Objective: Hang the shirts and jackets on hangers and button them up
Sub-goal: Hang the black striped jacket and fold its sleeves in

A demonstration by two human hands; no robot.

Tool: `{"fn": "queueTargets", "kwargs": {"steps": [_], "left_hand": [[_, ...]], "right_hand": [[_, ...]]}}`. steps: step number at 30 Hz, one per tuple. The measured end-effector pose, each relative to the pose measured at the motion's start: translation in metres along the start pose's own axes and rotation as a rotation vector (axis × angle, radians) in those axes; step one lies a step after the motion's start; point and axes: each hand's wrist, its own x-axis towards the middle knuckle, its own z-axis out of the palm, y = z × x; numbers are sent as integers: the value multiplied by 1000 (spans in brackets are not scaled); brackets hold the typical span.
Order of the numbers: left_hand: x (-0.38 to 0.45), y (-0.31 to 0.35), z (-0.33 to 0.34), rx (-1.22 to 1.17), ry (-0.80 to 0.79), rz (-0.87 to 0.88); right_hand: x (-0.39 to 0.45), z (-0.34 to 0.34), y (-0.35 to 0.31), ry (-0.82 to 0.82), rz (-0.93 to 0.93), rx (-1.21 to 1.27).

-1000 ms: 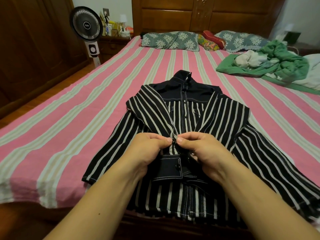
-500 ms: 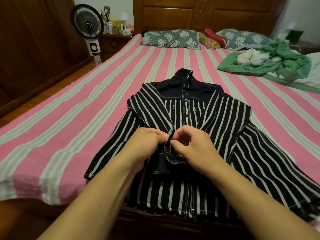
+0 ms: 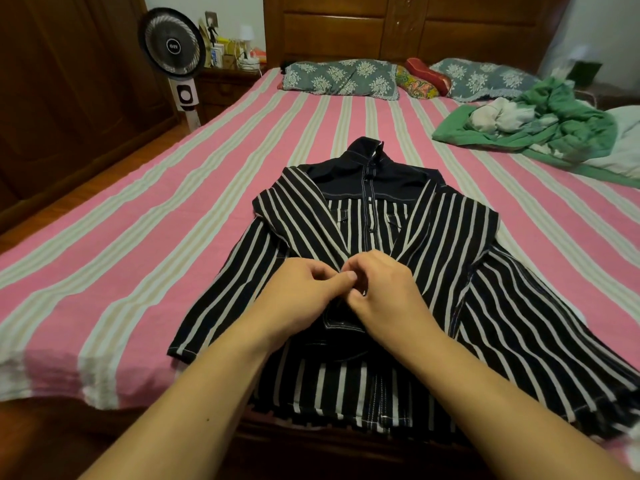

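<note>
Since a second ago both hands have slid up the front of the striped jacket (image 3: 450, 271) and drawn closer together. The left hand (image 3: 304, 292) and right hand (image 3: 384, 289) touch, each pinching the dark placket at mid-chest. The jacket lies flat at the near edge of the bed (image 3: 138, 271), collar pointing away. Beyond, green clothes (image 3: 561, 126) heap by the far right edge, near pillows (image 3: 339, 77).
</note>
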Motion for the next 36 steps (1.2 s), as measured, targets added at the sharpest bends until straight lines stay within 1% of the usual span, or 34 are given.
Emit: {"fn": "queueTargets", "kwargs": {"steps": [2, 3, 5, 7, 10, 13, 17, 23, 26, 29, 33, 36], "left_hand": [[1, -3, 1, -55, 61, -15], [2, -5, 0, -89, 65, -35], [4, -8, -4, -169, 27, -59], [4, -9, -6, -214, 3, -62], [5, -11, -3, -177, 11, -42], [6, -11, -2, -171, 10, -43], [6, -6, -3, -151, 21, -11], [6, -7, -4, -103, 29, 29], [6, -7, -4, -114, 61, 47], [4, -7, -1, -161, 82, 29], [6, -12, 0, -261, 69, -14], [7, -16, 4, -259, 66, -22]], "right_hand": [[-1, 1, 0, -12, -5, 45], [-2, 0, 1, -17, 17, 106], [-3, -4, 4, -25, 100, 243], [-3, -8, 8, -20, 116, 291], [-2, -12, 10, 30, 2, 238], [-1, -9, 10, 53, -125, 107], [0, -6, 9, 98, -195, -41], [-4, 0, 5, 153, -206, -96], [-4, 2, 3, 180, -191, -120], [-5, 3, 2, 197, -178, -111], [-4, 1, 4, 174, -191, -95], [-3, 3, 3, 135, -234, -149]]}}
